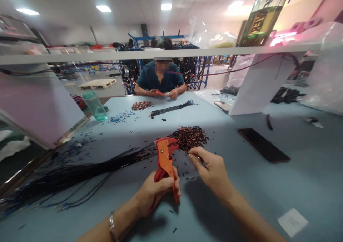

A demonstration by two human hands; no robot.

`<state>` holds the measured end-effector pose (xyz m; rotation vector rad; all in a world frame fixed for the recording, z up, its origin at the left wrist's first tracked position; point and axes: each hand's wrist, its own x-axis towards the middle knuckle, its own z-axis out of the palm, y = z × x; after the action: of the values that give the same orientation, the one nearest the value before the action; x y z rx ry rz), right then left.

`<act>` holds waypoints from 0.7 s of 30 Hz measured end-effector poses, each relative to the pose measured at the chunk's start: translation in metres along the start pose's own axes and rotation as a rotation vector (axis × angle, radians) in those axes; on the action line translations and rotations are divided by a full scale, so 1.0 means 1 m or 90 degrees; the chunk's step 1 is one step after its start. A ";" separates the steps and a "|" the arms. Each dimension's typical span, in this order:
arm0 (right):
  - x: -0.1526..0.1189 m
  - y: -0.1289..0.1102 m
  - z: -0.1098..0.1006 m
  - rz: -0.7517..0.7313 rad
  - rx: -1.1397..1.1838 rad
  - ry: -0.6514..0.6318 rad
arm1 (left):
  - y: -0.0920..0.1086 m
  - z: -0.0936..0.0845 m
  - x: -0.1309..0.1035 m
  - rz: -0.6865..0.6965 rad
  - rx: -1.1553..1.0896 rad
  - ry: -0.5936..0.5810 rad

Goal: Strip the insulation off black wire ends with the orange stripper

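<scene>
My left hand is wrapped round the handles of an orange and red wire stripper, its jaws pointing up and to the right. My right hand is just right of the jaws, thumb and forefinger pinched together; what they hold, if anything, is too small to name. Behind the jaws lies a pile of small dark and copper-coloured pieces. A long bundle of black wires stretches from the stripper's left side to the lower left, with blue ends there.
Across the table, a person holds a red tool. A shelf spans above. A green bottle stands left, a phone lies right, and a second wire bundle lies farther back. A paper piece is lower right.
</scene>
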<state>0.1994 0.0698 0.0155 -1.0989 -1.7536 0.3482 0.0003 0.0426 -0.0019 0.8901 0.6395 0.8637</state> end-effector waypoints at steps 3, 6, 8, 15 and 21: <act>0.000 -0.003 0.000 -0.043 0.031 -0.005 | -0.001 0.000 -0.001 -0.026 -0.013 -0.025; -0.003 -0.004 0.001 -0.050 0.046 -0.048 | -0.001 0.001 -0.002 -0.038 -0.017 -0.039; -0.006 -0.003 0.003 -0.043 0.037 -0.077 | 0.000 0.002 -0.003 -0.040 -0.013 -0.049; -0.009 -0.005 0.006 -0.053 -0.009 -0.063 | -0.001 0.000 -0.002 -0.049 -0.006 -0.083; -0.008 -0.009 0.004 -0.039 -0.044 -0.072 | -0.002 0.001 -0.002 -0.041 0.001 -0.082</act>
<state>0.1917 0.0598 0.0147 -1.0898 -1.9076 0.3183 0.0005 0.0403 -0.0028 0.9140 0.5535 0.7416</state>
